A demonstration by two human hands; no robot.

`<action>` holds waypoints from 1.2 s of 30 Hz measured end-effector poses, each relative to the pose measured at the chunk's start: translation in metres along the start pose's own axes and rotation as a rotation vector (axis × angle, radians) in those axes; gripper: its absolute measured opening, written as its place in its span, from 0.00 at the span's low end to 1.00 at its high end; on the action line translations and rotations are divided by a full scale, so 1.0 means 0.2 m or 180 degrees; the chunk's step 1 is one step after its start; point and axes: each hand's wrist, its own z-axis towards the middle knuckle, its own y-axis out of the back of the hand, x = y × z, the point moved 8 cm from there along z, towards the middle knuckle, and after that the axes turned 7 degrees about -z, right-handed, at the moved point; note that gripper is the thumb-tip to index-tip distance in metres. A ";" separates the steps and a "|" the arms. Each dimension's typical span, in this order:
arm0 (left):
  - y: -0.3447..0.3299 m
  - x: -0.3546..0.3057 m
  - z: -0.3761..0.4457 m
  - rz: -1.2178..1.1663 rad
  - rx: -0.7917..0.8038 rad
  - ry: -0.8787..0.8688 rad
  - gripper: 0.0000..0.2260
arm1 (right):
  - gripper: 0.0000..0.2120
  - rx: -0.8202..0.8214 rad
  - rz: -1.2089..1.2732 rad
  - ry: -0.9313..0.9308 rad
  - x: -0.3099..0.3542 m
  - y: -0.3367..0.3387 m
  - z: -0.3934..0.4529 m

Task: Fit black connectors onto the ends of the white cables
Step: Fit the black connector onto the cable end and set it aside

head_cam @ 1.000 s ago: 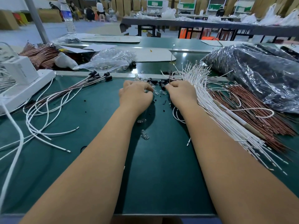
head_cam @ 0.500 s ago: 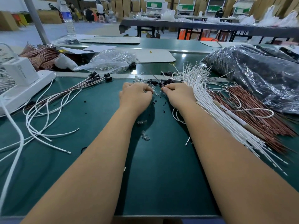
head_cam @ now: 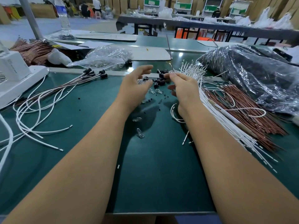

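The left hand (head_cam: 135, 85), fingers spread and empty, hovers just left of the black connectors (head_cam: 159, 81), while the right hand (head_cam: 182, 87) beside them pinches a white cable (head_cam: 174, 72) end pointing leftward.

From my remote feed, a green-topped desk (head_cam: 161, 175) fills the foreground of a large workshop hall. Beyond it I see a second green bench (head_cam: 152, 42) carrying flat white boards, then a long dark table (head_cam: 202, 25) on black legs, heaped with white plastic bags (head_cam: 275, 20). A grey metal post (head_cam: 30, 18) rises at left beside a clear water bottle (head_cam: 63, 15). Stacked cardboard boxes (head_cam: 267, 5) line the far wall, and people sit on the pale grey floor (head_cam: 90, 25).
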 end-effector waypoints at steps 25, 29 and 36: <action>0.04 0.09 -0.01 -0.0976 -0.0303 0.0523 0.12 | 0.11 0.0058 0.1256 -0.0305 -0.04 -0.01 0.00; 0.05 0.09 -0.02 -0.0938 -0.0365 0.0546 0.11 | 0.11 -0.0004 0.1091 -0.0251 -0.04 0.01 0.01; 0.04 0.08 -0.02 -0.0754 -0.0295 0.0492 0.09 | 0.11 0.0154 0.0828 -0.0149 -0.04 -0.03 0.01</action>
